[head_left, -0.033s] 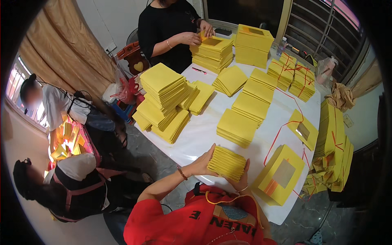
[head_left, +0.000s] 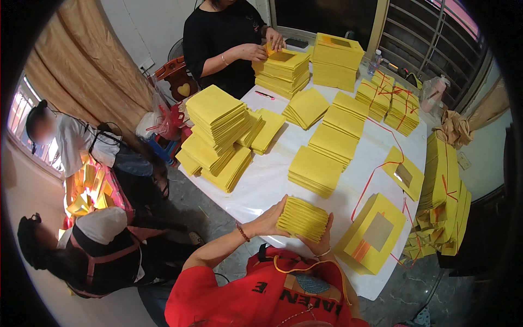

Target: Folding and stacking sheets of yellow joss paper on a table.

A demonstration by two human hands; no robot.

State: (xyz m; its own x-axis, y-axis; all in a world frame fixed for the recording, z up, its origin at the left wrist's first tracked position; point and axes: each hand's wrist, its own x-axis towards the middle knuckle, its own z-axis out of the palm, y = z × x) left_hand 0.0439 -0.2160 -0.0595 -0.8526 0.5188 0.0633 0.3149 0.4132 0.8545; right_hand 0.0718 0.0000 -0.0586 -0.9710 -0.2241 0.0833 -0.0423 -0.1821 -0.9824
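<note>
Between my two palms is a thick stack of folded yellow paper envelopes (head_left: 302, 219), held just above the table's near edge with its folded edges facing up. My left hand (head_left: 272, 219) presses on the stack's left end. My right hand (head_left: 321, 243) is closed against its right end, with most of its fingers hidden behind the paper. Just beyond lies a pile of yellow envelopes (head_left: 313, 171), in a row with other piles running to the back. To the right stands a tall yellow block of envelopes (head_left: 376, 231) with a greyish window on top.
Leaning yellow stacks (head_left: 215, 117) stand at the table's left. Red-tied bundles (head_left: 403, 111) and a bottle (head_left: 375, 62) are at the back right. A red string (head_left: 370, 180) trails over the white table (head_left: 261, 185). A co-worker (head_left: 223, 41) handles envelopes opposite; two people sit at the left.
</note>
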